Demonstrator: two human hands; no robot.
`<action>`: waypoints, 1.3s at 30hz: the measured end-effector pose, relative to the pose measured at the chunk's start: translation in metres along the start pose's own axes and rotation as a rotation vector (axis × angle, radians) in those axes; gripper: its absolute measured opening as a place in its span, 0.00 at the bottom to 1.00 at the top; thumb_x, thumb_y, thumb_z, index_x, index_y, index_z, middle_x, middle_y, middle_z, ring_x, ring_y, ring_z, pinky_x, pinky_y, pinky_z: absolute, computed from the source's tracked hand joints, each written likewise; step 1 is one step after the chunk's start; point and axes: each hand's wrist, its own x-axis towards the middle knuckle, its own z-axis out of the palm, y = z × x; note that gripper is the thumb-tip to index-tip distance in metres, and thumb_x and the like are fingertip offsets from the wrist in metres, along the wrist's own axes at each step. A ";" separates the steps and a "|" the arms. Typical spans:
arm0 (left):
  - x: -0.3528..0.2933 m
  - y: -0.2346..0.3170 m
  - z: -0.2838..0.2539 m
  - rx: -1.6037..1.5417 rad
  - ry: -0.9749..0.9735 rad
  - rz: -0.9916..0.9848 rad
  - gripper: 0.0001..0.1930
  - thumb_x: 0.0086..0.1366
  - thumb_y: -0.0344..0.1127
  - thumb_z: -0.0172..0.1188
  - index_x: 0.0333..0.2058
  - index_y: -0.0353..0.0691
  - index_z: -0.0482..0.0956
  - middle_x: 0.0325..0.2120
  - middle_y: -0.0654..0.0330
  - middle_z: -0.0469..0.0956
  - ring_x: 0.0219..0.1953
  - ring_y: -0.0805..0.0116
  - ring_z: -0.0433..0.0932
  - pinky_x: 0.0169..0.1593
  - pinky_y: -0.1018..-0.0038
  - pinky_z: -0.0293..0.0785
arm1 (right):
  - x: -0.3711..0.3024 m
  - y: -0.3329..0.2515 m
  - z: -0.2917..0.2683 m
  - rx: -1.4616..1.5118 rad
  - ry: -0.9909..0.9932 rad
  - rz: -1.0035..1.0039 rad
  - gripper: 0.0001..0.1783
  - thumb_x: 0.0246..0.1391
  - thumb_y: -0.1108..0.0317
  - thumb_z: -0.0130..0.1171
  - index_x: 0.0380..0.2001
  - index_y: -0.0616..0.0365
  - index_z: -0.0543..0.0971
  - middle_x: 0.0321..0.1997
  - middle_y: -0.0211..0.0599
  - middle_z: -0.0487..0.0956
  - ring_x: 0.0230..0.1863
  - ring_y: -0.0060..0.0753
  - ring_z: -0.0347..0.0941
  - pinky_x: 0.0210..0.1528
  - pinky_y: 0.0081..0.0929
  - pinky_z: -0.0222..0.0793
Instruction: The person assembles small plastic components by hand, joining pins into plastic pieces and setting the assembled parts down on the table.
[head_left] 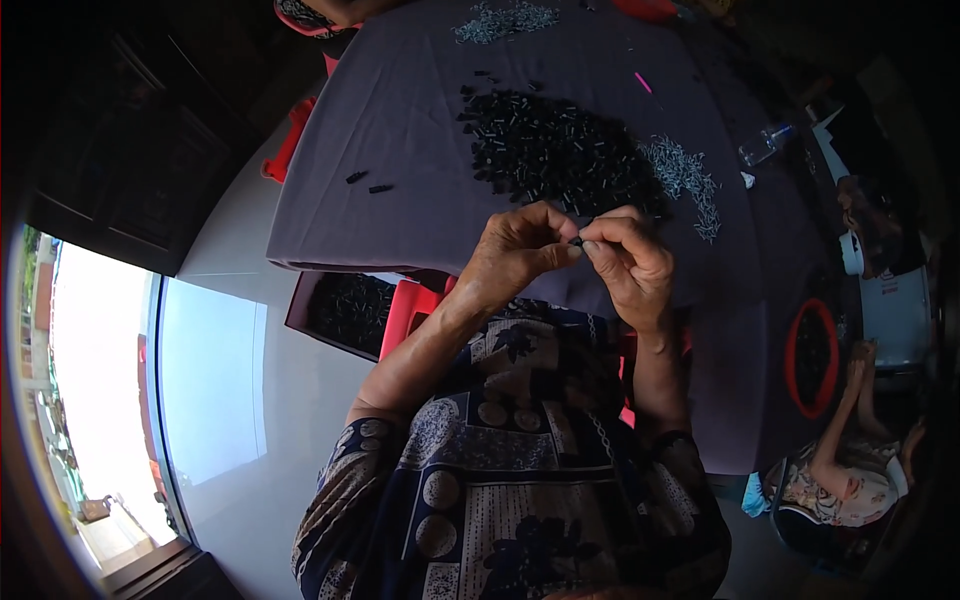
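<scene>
My left hand (512, 255) and my right hand (632, 268) meet over the near part of the table. Their fingertips are pinched together on a small black plastic piece (577, 241), mostly hidden by the fingers. Just beyond them spreads a large heap of small black parts (550, 140), some showing a light metal bit. To the right of that heap lie many thin silvery metal pieces (685, 180), too small to tell exactly. Two black parts (380, 188) rest apart on the left side of the cloth.
A purple-grey cloth (400, 110) covers the table. Another silvery pile (505, 20) lies at the far side, with a pink stick (643, 83) and a clear bottle (765, 146) rightward. A box of black parts (350, 305) stands lower left. Another person (845, 470) sits at right near a red-rimmed basket (793, 358).
</scene>
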 end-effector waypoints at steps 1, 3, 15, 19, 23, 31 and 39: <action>0.000 0.001 -0.001 0.007 0.001 -0.007 0.05 0.45 0.23 0.54 0.24 0.35 0.69 0.20 0.67 0.69 0.24 0.82 0.66 0.29 0.86 0.64 | 0.000 0.001 0.001 -0.033 -0.005 -0.022 0.05 0.39 0.79 0.49 0.24 0.59 0.71 0.24 0.30 0.68 0.24 0.20 0.63 0.24 0.13 0.60; -0.001 0.000 -0.003 0.012 0.002 -0.011 0.05 0.45 0.23 0.54 0.24 0.35 0.69 0.20 0.66 0.69 0.24 0.81 0.66 0.30 0.85 0.64 | -0.001 0.001 0.003 -0.063 0.001 -0.022 0.05 0.39 0.79 0.49 0.24 0.59 0.71 0.23 0.30 0.68 0.24 0.20 0.64 0.24 0.13 0.60; -0.017 -0.001 -0.008 0.064 0.053 -0.018 0.05 0.47 0.27 0.54 0.25 0.35 0.70 0.19 0.64 0.70 0.23 0.79 0.68 0.29 0.84 0.65 | -0.011 -0.001 0.022 -0.149 0.093 -0.086 0.07 0.37 0.81 0.48 0.25 0.60 0.70 0.24 0.32 0.68 0.24 0.23 0.64 0.25 0.15 0.61; -0.018 -0.003 -0.014 0.012 0.084 -0.024 0.04 0.48 0.27 0.53 0.24 0.34 0.70 0.18 0.65 0.69 0.22 0.80 0.66 0.27 0.84 0.63 | -0.009 0.001 0.030 -0.152 0.085 -0.172 0.09 0.38 0.80 0.47 0.27 0.60 0.71 0.25 0.33 0.67 0.25 0.22 0.64 0.26 0.15 0.61; -0.014 0.005 -0.023 -0.066 0.113 0.010 0.04 0.48 0.27 0.53 0.24 0.33 0.69 0.18 0.63 0.69 0.20 0.79 0.66 0.26 0.84 0.63 | -0.005 0.000 0.029 -0.130 -0.002 -0.120 0.10 0.39 0.79 0.47 0.31 0.60 0.70 0.26 0.32 0.67 0.25 0.21 0.64 0.27 0.14 0.61; -0.023 0.032 -0.048 -0.154 0.251 0.167 0.03 0.48 0.27 0.51 0.23 0.34 0.70 0.16 0.63 0.68 0.20 0.78 0.65 0.27 0.82 0.61 | 0.009 0.034 0.022 0.068 0.157 0.062 0.06 0.43 0.75 0.47 0.28 0.63 0.70 0.22 0.27 0.66 0.20 0.13 0.60 0.22 0.09 0.57; -0.055 0.042 -0.066 -0.215 0.286 0.197 0.04 0.48 0.28 0.51 0.23 0.33 0.69 0.16 0.64 0.68 0.19 0.77 0.65 0.27 0.82 0.61 | -0.007 0.063 0.074 -0.270 -0.014 0.078 0.04 0.40 0.79 0.44 0.22 0.62 0.69 0.21 0.33 0.67 0.19 0.21 0.63 0.20 0.15 0.59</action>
